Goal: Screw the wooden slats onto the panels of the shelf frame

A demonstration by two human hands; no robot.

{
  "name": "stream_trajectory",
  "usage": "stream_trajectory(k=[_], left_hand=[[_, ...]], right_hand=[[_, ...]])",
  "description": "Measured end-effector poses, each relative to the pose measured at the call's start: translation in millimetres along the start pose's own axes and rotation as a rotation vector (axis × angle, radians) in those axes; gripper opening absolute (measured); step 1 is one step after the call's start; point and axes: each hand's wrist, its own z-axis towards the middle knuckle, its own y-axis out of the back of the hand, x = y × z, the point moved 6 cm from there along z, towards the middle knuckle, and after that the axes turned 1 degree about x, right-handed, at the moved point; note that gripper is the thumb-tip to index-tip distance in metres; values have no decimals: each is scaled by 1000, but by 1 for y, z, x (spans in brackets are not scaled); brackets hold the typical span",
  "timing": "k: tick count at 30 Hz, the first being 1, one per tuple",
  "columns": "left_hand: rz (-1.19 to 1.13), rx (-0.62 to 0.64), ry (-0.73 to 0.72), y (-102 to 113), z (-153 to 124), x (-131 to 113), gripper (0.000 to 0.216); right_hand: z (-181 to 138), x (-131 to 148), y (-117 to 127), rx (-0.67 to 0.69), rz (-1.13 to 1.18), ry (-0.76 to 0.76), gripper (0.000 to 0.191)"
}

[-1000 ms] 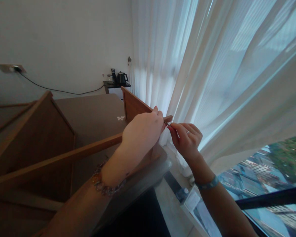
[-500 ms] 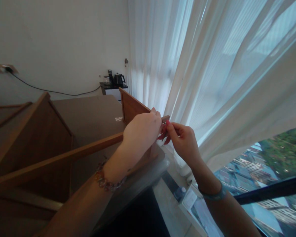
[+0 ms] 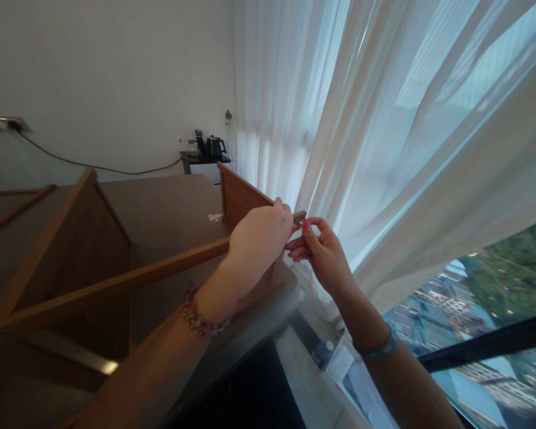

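My left hand (image 3: 259, 238) is closed around the end of a long wooden rail (image 3: 116, 283) that runs across an open brown wooden frame (image 3: 71, 238). A bead bracelet sits on that wrist. My right hand (image 3: 318, 249) is right beside it at the rail's tip, fingers pinched on a thin metal tool (image 3: 297, 242) pressed against the wood. What kind of tool it is cannot be made out. An upright wooden panel (image 3: 239, 195) stands just behind my left hand.
White sheer curtains (image 3: 384, 131) hang close on the right over a big window with a dark bar (image 3: 486, 339). A small black table with a kettle (image 3: 212, 146) stands by the far wall. A cable (image 3: 93, 164) runs along the wall. A bottle (image 3: 324, 351) lies on the floor.
My right hand has turned at the wrist, from knuckles up to palm facing left, while staying at the rail's tip. My left hand has kept its grip.
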Motion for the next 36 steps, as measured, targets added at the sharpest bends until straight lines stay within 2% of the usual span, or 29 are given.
stream_trajectory(k=[4,11,15,20,25,31,36], left_hand=[[-20,-21,-18,2,0,-1,36],[-20,-28,2,-1,1,0,31],[-24,-57,-4,0,0,0,33],[-37,-42,21,0,0,1,31],[-16,-56,3,-1,1,-1,30],[1,-87,11,-3,1,0,32],[-17,-83,16,-2,1,0,29]], right_hand=[[-3,7,-3,-79,-56,153,48],[-8,12,-10,-124,-152,299,29],[-7,12,-6,-139,-207,420,19],[-15,16,6,-188,-451,598,11],[-30,32,4,-106,-794,888,28],[-32,34,9,-54,-1028,1105,49],[-36,32,13,80,-1242,1319,68]])
